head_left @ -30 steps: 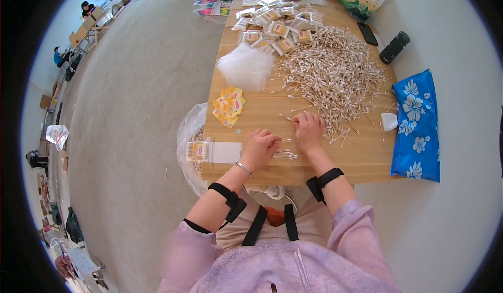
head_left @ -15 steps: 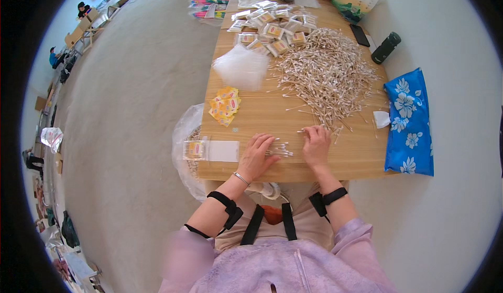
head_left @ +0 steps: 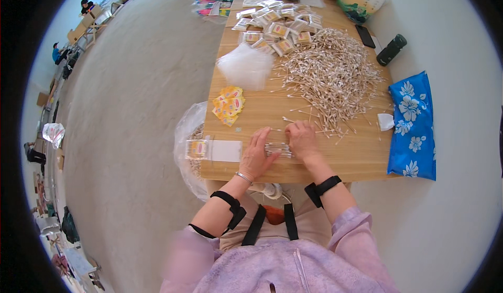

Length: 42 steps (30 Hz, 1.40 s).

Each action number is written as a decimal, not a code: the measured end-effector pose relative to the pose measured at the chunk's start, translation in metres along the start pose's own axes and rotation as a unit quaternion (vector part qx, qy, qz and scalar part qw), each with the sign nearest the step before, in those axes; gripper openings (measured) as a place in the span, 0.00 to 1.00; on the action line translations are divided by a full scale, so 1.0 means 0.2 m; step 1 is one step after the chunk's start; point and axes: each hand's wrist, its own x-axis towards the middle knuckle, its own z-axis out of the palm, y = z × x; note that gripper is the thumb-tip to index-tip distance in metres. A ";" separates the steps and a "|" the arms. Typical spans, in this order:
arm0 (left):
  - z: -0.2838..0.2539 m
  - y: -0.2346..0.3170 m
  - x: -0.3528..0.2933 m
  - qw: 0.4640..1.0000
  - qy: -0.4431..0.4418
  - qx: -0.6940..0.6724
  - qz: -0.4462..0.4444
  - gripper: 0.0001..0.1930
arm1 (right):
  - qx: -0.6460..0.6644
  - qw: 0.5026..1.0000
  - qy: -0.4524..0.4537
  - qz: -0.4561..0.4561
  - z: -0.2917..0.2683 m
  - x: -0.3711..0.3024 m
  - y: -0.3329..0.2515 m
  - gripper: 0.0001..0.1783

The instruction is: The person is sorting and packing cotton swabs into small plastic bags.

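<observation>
A small row of cotton swabs [head_left: 277,149] lies side by side on the table between my hands. My left hand [head_left: 253,152] is curved round the row's left end, fingers on the far side and thumb on the near side. At the right end is my right hand [head_left: 303,140], its fingers pinched together; a swab tip shows between the hands, at the far side of the row. The fingertips are partly hidden. Left of my left hand, a clear packet of swabs with a yellow label [head_left: 196,149] lies by a white card [head_left: 226,150].
A big heap of loose swabs [head_left: 335,78] covers the right of the wooden table. Farther back are filled packets [head_left: 280,30], clear bags [head_left: 245,65] and yellow cards [head_left: 228,105]. A blue floral tissue pack [head_left: 412,125], dark bottle [head_left: 391,50] and phone [head_left: 365,36] line the right side.
My right hand has moved left with the swab, up to the right end of the row. My left hand has stayed by the row. The whole view has shifted slightly.
</observation>
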 end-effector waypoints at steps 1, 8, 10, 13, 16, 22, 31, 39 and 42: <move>0.00 0.00 0.00 0.999 0.034 0.005 -0.005 0.36 | 0.040 0.999 -0.007 -0.007 0.01 0.01 -0.04 0.02; 0.01 0.01 0.02 0.995 0.029 0.092 0.024 0.31 | -0.007 0.997 0.062 0.055 0.00 0.05 0.08 0.05; 0.00 0.02 0.02 0.995 0.006 0.101 0.015 0.30 | 0.006 0.997 0.056 0.047 -0.01 0.04 0.09 0.05; 0.00 0.00 0.02 0.996 0.010 0.091 0.010 0.30 | 0.010 0.998 0.051 0.029 -0.02 0.03 0.05 0.05; 0.00 0.00 0.02 0.997 0.023 0.076 0.005 0.29 | -0.003 0.998 0.065 0.017 -0.03 0.02 -0.01 0.05; 0.00 0.00 0.01 0.998 0.026 0.052 0.003 0.29 | -0.010 1.000 0.010 -0.002 -0.04 0.05 0.01 0.02; -0.01 -0.02 0.00 0.997 0.070 -0.027 -0.016 0.28 | 0.023 0.999 -0.004 -0.044 -0.02 0.09 -0.04 0.03; -0.01 -0.05 -0.02 0.983 0.074 -0.134 -0.104 0.26 | 0.081 0.996 -0.031 -0.026 -0.02 -0.07 -0.12 0.04; 0.03 -0.07 0.00 0.945 0.112 -0.255 -0.172 0.24 | 0.225 0.971 0.054 0.053 0.04 -0.13 -0.09 0.05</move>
